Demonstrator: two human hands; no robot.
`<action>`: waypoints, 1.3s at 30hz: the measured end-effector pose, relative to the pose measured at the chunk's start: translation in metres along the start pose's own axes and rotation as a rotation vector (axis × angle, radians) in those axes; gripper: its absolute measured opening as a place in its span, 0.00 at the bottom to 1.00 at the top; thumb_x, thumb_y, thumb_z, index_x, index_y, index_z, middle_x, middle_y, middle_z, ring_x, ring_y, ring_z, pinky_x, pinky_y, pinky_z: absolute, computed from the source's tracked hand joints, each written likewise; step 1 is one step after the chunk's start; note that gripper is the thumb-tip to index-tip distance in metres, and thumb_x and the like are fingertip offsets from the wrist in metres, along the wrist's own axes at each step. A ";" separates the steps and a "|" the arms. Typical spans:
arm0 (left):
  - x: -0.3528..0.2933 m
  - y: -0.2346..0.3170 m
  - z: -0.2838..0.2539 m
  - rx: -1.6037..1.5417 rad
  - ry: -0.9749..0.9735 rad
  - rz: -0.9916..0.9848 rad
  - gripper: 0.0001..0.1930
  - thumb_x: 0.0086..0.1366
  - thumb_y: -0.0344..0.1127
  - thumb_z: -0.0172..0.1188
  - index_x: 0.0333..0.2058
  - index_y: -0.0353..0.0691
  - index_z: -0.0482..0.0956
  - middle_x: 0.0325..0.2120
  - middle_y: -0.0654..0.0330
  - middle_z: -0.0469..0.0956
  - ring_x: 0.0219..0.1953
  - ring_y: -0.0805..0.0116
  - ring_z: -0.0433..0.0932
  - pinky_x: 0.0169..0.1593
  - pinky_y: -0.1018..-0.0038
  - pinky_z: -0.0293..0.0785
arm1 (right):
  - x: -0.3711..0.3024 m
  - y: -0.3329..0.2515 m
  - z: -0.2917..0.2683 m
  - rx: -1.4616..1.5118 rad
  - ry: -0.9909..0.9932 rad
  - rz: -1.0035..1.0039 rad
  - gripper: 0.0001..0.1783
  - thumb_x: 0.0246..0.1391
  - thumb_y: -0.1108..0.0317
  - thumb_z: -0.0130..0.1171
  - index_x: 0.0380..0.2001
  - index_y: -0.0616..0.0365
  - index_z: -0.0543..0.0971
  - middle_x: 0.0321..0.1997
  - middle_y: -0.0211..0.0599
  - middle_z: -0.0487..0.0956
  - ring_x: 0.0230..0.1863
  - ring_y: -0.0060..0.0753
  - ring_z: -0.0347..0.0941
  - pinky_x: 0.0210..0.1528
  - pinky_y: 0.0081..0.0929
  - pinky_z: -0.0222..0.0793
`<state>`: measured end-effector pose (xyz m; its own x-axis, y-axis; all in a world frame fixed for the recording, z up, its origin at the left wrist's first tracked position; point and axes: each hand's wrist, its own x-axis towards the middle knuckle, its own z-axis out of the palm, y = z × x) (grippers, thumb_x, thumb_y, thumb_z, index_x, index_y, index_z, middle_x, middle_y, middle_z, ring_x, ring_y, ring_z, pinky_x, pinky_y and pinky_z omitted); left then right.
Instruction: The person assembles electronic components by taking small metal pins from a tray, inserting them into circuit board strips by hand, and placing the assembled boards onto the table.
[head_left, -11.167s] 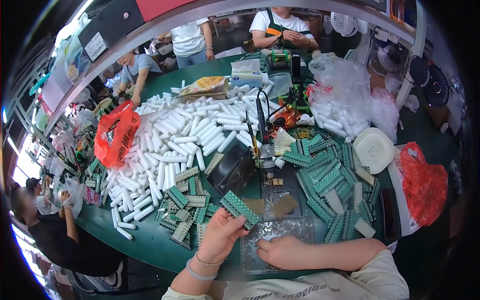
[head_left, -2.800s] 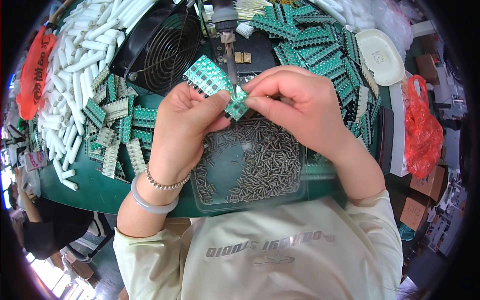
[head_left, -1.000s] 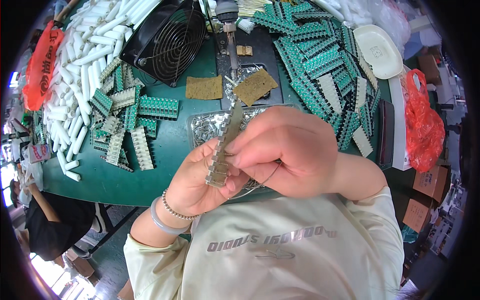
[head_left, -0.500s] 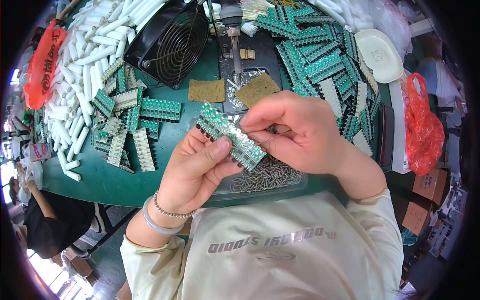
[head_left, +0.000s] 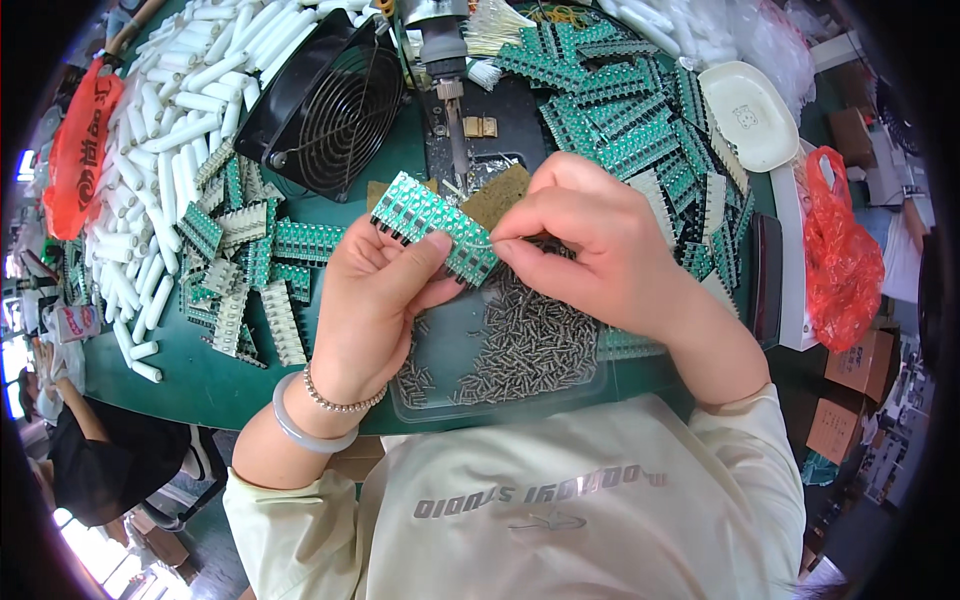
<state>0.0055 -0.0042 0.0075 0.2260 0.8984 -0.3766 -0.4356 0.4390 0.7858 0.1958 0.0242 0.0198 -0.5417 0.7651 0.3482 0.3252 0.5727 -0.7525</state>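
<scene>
My left hand (head_left: 372,290) grips a green circuit board strip (head_left: 425,218), thumb on its face and fingers behind. The strip is tilted, with dark parts along its lower edge. At its right end my right hand (head_left: 605,235) pinches a thin pale wire (head_left: 474,244) that lies against the board. The fingertips hide part of the wire. Beneath both hands is a shallow clear tray (head_left: 440,345) with many small metal pins (head_left: 530,350) in it. Beyond the board, a soldering iron (head_left: 452,115) points down in its stand, near brown sponge pads (head_left: 497,197).
A black fan (head_left: 335,115) stands back left, beside a heap of white tubes (head_left: 165,150). Circuit board strips lie piled at left (head_left: 240,250) and right (head_left: 625,120). A cream dish (head_left: 750,115) and a red plastic bag (head_left: 845,250) are at the right.
The board has turned its face more toward me and shifted slightly up and left. My right hand has moved to the board's right end. More of the pin tray shows.
</scene>
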 end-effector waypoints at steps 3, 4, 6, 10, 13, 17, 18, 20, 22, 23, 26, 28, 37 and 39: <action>0.006 0.002 0.003 0.021 0.012 0.022 0.05 0.59 0.25 0.51 0.35 0.35 0.73 0.28 0.64 0.76 0.27 0.83 0.74 0.28 0.89 0.74 | 0.002 -0.001 0.005 -0.055 0.097 -0.014 0.05 0.38 0.77 0.60 0.24 0.60 0.77 0.25 0.35 0.73 0.27 0.28 0.70 0.27 0.20 0.65; 0.008 0.002 0.003 0.036 0.036 0.033 0.04 0.59 0.25 0.52 0.34 0.36 0.73 0.28 0.64 0.76 0.27 0.83 0.74 0.28 0.89 0.74 | 0.003 0.000 0.007 -0.084 0.109 -0.012 0.05 0.38 0.77 0.60 0.24 0.60 0.77 0.27 0.36 0.74 0.28 0.29 0.72 0.28 0.20 0.67; 0.011 0.002 0.004 0.049 0.063 0.042 0.04 0.59 0.25 0.53 0.33 0.36 0.73 0.27 0.64 0.76 0.26 0.83 0.74 0.28 0.89 0.74 | 0.004 0.002 0.008 -0.111 0.119 -0.008 0.05 0.38 0.77 0.60 0.23 0.61 0.76 0.29 0.37 0.76 0.29 0.30 0.74 0.29 0.21 0.69; 0.014 0.004 0.003 0.046 0.047 0.049 0.04 0.59 0.25 0.53 0.34 0.36 0.71 0.28 0.63 0.76 0.27 0.82 0.75 0.29 0.87 0.76 | 0.007 0.003 0.008 -0.168 0.137 -0.027 0.05 0.38 0.77 0.60 0.23 0.60 0.76 0.30 0.37 0.78 0.28 0.31 0.75 0.28 0.21 0.71; 0.017 0.003 -0.002 0.018 0.020 0.038 0.04 0.60 0.26 0.52 0.34 0.36 0.71 0.29 0.62 0.76 0.28 0.80 0.76 0.30 0.86 0.77 | 0.011 0.003 0.005 -0.184 0.135 -0.037 0.05 0.37 0.77 0.60 0.23 0.60 0.76 0.29 0.36 0.78 0.27 0.30 0.75 0.28 0.20 0.71; 0.018 0.004 -0.002 -0.029 0.024 0.007 0.02 0.60 0.27 0.53 0.32 0.37 0.71 0.28 0.61 0.76 0.27 0.79 0.76 0.29 0.86 0.77 | 0.011 0.004 0.004 -0.177 0.136 -0.046 0.05 0.37 0.77 0.60 0.22 0.59 0.76 0.29 0.35 0.78 0.27 0.30 0.75 0.27 0.20 0.70; 0.019 0.006 -0.001 -0.030 0.025 0.006 0.02 0.60 0.27 0.53 0.32 0.37 0.71 0.28 0.61 0.76 0.27 0.79 0.76 0.29 0.86 0.77 | 0.012 0.005 0.004 -0.177 0.135 -0.045 0.05 0.37 0.77 0.60 0.22 0.59 0.76 0.29 0.35 0.78 0.27 0.30 0.75 0.27 0.20 0.70; 0.020 0.009 0.002 -0.047 0.055 -0.016 0.03 0.58 0.24 0.54 0.26 0.36 0.69 0.25 0.61 0.75 0.25 0.80 0.75 0.27 0.86 0.77 | 0.012 0.005 0.003 -0.182 0.139 -0.055 0.05 0.37 0.77 0.60 0.22 0.59 0.76 0.29 0.36 0.78 0.27 0.30 0.75 0.28 0.20 0.70; 0.021 0.009 0.001 -0.044 0.062 -0.021 0.03 0.58 0.24 0.53 0.26 0.36 0.69 0.25 0.61 0.75 0.24 0.80 0.75 0.27 0.86 0.77 | 0.012 0.006 0.003 -0.183 0.141 -0.054 0.05 0.37 0.77 0.60 0.22 0.59 0.76 0.29 0.36 0.78 0.27 0.30 0.75 0.28 0.21 0.70; 0.021 0.009 0.001 -0.038 0.069 -0.023 0.03 0.58 0.24 0.53 0.26 0.37 0.69 0.24 0.61 0.75 0.24 0.80 0.75 0.27 0.86 0.77 | 0.013 0.006 0.003 -0.184 0.145 -0.057 0.05 0.37 0.77 0.60 0.22 0.59 0.76 0.29 0.36 0.78 0.27 0.30 0.75 0.28 0.21 0.70; 0.021 0.011 0.003 -0.040 0.067 -0.036 0.04 0.57 0.24 0.54 0.25 0.37 0.68 0.23 0.61 0.74 0.24 0.79 0.75 0.27 0.86 0.77 | 0.014 0.006 0.002 -0.181 0.142 -0.063 0.05 0.37 0.77 0.60 0.22 0.59 0.76 0.29 0.36 0.78 0.28 0.30 0.75 0.29 0.21 0.70; 0.022 0.010 0.001 -0.034 0.079 -0.027 0.05 0.57 0.24 0.54 0.25 0.37 0.67 0.23 0.61 0.74 0.24 0.79 0.75 0.27 0.85 0.77 | 0.014 0.006 0.002 -0.183 0.141 -0.064 0.05 0.37 0.77 0.60 0.22 0.59 0.76 0.29 0.37 0.78 0.28 0.30 0.75 0.29 0.21 0.70; 0.021 0.007 -0.002 -0.002 0.055 0.012 0.02 0.60 0.27 0.53 0.31 0.36 0.72 0.26 0.61 0.76 0.25 0.80 0.76 0.27 0.88 0.77 | 0.015 0.006 0.004 -0.165 0.173 -0.061 0.03 0.38 0.74 0.57 0.18 0.59 0.72 0.24 0.35 0.76 0.29 0.36 0.74 0.27 0.27 0.69; 0.021 0.008 -0.002 -0.010 0.052 0.017 0.02 0.60 0.27 0.53 0.31 0.36 0.72 0.26 0.61 0.76 0.25 0.80 0.76 0.27 0.88 0.77 | 0.016 0.005 0.005 -0.173 0.174 -0.068 0.03 0.38 0.74 0.57 0.18 0.59 0.72 0.24 0.35 0.76 0.29 0.36 0.74 0.27 0.27 0.69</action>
<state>0.0048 0.0176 0.0048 0.1728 0.9052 -0.3883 -0.4478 0.4233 0.7876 0.1856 0.0379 0.0187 -0.4306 0.7535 0.4968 0.4282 0.6551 -0.6225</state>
